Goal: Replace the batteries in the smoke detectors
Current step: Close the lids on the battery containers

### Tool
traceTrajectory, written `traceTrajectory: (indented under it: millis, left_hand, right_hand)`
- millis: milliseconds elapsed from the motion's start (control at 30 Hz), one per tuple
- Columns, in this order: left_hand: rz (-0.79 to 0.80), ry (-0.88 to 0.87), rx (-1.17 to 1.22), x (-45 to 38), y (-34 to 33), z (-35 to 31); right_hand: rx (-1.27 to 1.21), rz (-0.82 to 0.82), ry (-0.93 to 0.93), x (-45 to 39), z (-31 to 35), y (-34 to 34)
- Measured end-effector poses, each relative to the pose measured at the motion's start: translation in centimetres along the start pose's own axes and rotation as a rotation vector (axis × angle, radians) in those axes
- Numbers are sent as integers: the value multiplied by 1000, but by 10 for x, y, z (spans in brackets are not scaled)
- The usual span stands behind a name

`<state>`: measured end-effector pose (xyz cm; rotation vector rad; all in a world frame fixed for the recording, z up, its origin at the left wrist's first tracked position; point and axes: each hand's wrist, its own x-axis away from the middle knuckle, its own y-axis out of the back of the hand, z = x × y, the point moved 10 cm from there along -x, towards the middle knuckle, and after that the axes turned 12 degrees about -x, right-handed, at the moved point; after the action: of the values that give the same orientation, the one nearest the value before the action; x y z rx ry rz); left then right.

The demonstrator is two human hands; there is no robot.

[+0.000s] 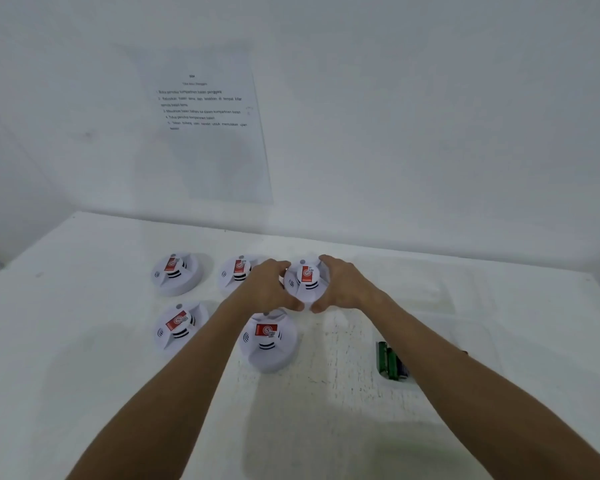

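White tabletop [84, 393], white wall: two bare hands close around a round smoke detector [307, 280] at the back right of a group of five.

Left hand [269, 289] and right hand [343, 287] clamp its smooth plastic rim from opposite sides, thumbs nearly meeting below. Each domed white unit carries a red label. Green cylindrical batteries [390, 362] lie side by side in a clear shallow tray [430, 341] on the right. A printed sheet [205, 126] hangs on the wall.
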<state>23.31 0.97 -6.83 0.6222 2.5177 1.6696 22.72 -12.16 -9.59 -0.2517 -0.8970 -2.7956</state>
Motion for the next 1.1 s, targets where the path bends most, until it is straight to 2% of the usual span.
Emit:
traceTrajectory:
  millis: [200, 300, 367, 433, 533, 633, 833, 1000, 1100]
  left_hand:
    - [65, 80, -80, 0, -7, -4]
    - [-6, 101, -53, 14, 9, -17]
    - [-113, 58, 27, 31, 20, -36]
    - [-180, -19, 88, 56, 24, -60]
    - [-203, -123, 146, 105, 9, -95]
    - [-195, -198, 202, 158, -17, -120]
    - [-67, -193, 152, 213, -86, -123]
    - [17, -70, 50, 231, -118, -109]
    - [46, -58, -8, 238, -126, -108]
  right_hand:
    - [50, 12, -76, -1, -6, -6]
    - [-58, -36, -22, 20, 8, 4]
    - [-91, -67, 33, 55, 25, 18]
    - [-128, -176, 104, 100, 32, 41]
    - [-130, -307, 170, 180, 29, 63]
    - [-193, -429, 148, 259, 4, 71]
    - [-128, -532, -60, 355, -70, 45]
    - [-48, -544, -198, 384, -106, 19]
    - [-43, -519, -267, 387, -115, 7]
